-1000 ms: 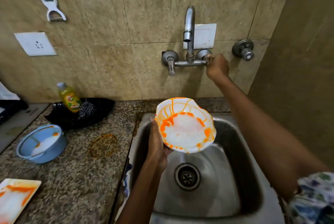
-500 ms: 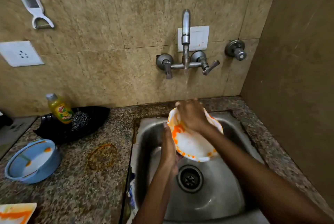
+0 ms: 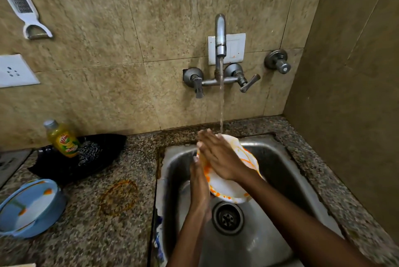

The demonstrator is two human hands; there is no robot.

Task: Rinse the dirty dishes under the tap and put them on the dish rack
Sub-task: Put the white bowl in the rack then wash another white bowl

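The right hand (image 3: 222,159) lies flat, fingers (image 3: 207,140) straight, rubbing the face of the orange-smeared white plate (image 3: 235,187). The left hand (image 3: 198,180) grips the plate's left rim from behind, as far as the angle shows. The plate is tilted over the sink (image 3: 280,159), its top edge under the stream from the tap (image 3: 220,36). This looks like the rinsing step, with sauce left low on the rim. Next, turn that rim into the water. A blue bowl (image 3: 30,208) waits on the tabletop (image 3: 112,223); no rack is in view.
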